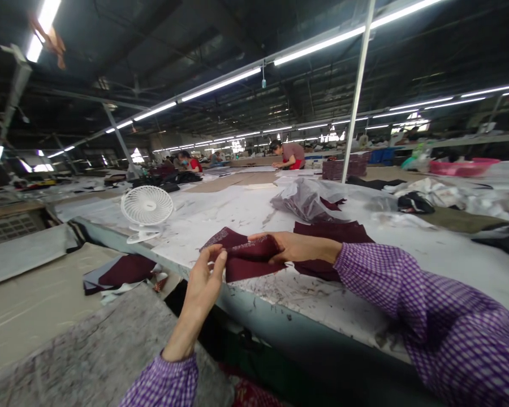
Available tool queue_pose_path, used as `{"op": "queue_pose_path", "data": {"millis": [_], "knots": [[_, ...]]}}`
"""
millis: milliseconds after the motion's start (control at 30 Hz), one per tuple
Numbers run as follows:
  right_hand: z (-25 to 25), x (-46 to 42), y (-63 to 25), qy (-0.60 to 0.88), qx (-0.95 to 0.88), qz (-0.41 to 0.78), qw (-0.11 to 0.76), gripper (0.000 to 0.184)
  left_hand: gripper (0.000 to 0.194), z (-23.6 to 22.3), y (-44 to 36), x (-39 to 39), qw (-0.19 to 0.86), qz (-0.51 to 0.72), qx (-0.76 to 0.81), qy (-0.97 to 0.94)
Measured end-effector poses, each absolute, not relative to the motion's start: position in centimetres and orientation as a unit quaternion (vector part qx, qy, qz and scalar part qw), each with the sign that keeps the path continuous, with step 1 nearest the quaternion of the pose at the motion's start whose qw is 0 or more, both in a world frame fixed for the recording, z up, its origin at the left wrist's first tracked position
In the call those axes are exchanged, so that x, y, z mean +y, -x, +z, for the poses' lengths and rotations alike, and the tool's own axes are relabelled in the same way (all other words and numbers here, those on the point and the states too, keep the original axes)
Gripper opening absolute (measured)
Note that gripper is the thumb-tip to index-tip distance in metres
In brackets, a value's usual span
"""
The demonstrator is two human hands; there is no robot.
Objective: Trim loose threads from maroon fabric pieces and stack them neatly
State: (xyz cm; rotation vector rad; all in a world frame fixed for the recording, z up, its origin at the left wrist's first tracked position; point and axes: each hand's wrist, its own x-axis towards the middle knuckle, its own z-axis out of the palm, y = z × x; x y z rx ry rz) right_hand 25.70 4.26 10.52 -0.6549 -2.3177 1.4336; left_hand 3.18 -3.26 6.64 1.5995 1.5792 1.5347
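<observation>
Maroon fabric pieces (254, 270) lie at the front edge of a white-topped table (237, 209). My right hand (290, 247) reaches in from the right with its fingers closed on a folded part of this fabric, thumb below and fingers above. At the fabric's left end is my left hand (207, 277), its thumb and index finger brought together at the cloth's edge; whether they pinch it is hard to make out. Under and beyond my right wrist lies another maroon fabric stack (348, 230). Pale marks run along the upper piece's edge.
A small white fan (147, 206) stands at the table's left edge. Clear plastic wrap (307, 199) lies behind the fabric, near a metal pole (358, 90). More maroon cloth (125, 270) rests lower left. A pink basin (464, 166) sits far right; a person (292, 155) works farther back.
</observation>
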Motion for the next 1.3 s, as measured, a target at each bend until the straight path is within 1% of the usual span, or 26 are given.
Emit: {"op": "queue_pose_path", "data": {"millis": [133, 200, 267, 333, 433, 500, 567, 633, 700, 800, 867, 900, 967, 1000, 1033, 1133, 1200, 1300], "knots": [[10.0, 3.9, -25.6, 0.181, -0.809, 0.535, 0.162, 0.072, 0.054, 7.0, -3.1, -1.7, 0.235, 0.499, 0.557, -0.621], [9.6, 4.1, -25.6, 0.177, -0.813, 0.532, 0.157, 0.067, 0.053, 7.2, -4.0, -1.4, 0.271, 0.469, 0.530, -0.652], [9.1, 4.5, -25.5, 0.198, -0.819, 0.517, 0.150, 0.061, 0.047, 7.1, -5.2, -1.1, 0.293, 0.442, 0.510, -0.677], [8.6, 4.9, -25.5, 0.235, -0.820, 0.501, 0.145, 0.053, 0.041, 7.0, -6.3, -0.7, 0.270, 0.422, 0.519, -0.693], [8.1, 5.1, -25.6, 0.264, -0.806, 0.513, 0.135, 0.043, 0.037, 6.9, -6.7, -0.1, 0.197, 0.397, 0.552, -0.707], [7.9, 5.1, -25.6, 0.262, -0.791, 0.539, 0.124, 0.039, 0.043, 7.0, -6.3, 0.2, 0.174, 0.383, 0.566, -0.709], [7.9, 5.1, -25.5, 0.263, -0.784, 0.551, 0.114, 0.037, 0.051, 7.1, -5.5, 0.4, 0.187, 0.379, 0.571, -0.704], [8.1, 5.1, -25.5, 0.269, -0.792, 0.537, 0.108, 0.036, 0.054, 7.3, -4.8, 0.7, 0.216, 0.378, 0.566, -0.700], [8.3, 5.1, -25.4, 0.282, -0.812, 0.501, 0.100, 0.034, 0.049, 7.3, -4.6, 1.0, 0.243, 0.365, 0.545, -0.715], [8.6, 5.0, -25.3, 0.307, -0.853, 0.415, 0.081, 0.032, 0.031, 7.0, -5.4, 1.6, 0.260, 0.350, 0.525, -0.731], [8.5, 5.2, -25.5, 0.319, -0.875, 0.357, 0.068, 0.034, 0.022, 6.3, -6.5, 2.0, 0.245, 0.354, 0.541, -0.723], [8.4, 5.4, -25.6, 0.330, -0.881, 0.332, 0.069, 0.038, 0.020, 5.9, -7.0, 2.2, 0.224, 0.355, 0.555, -0.718], [8.2, 5.8, -26.1, 0.357, -0.890, 0.271, 0.087, 0.049, 0.020, 5.0, -7.8, 2.5, 0.168, 0.344, 0.581, -0.718], [8.1, 6.1, -26.4, 0.365, -0.897, 0.229, 0.101, 0.050, 0.021, 4.6, -8.1, 2.6, 0.141, 0.336, 0.590, -0.721], [7.9, 6.3, -26.7, 0.366, -0.906, 0.179, 0.115, 0.047, 0.022, 4.2, -8.3, 2.7, 0.119, 0.327, 0.594, -0.725], [7.8, 6.6, -27.3, 0.344, -0.930, 0.054, 0.120, 0.027, 0.025, 3.6, -8.4, 2.8, 0.076, 0.291, 0.590, -0.750], [7.8, 6.4, -27.4, 0.340, -0.934, 0.026, 0.102, 0.022, 0.028, 3.6, -8.3, 2.8, 0.057, 0.265, 0.585, -0.764], [7.8, 5.8, -27.3, 0.336, -0.938, 0.002, 0.081, 0.021, 0.032, 3.6, -8.3, 2.6, 0.038, 0.236, 0.584, -0.776]]}}
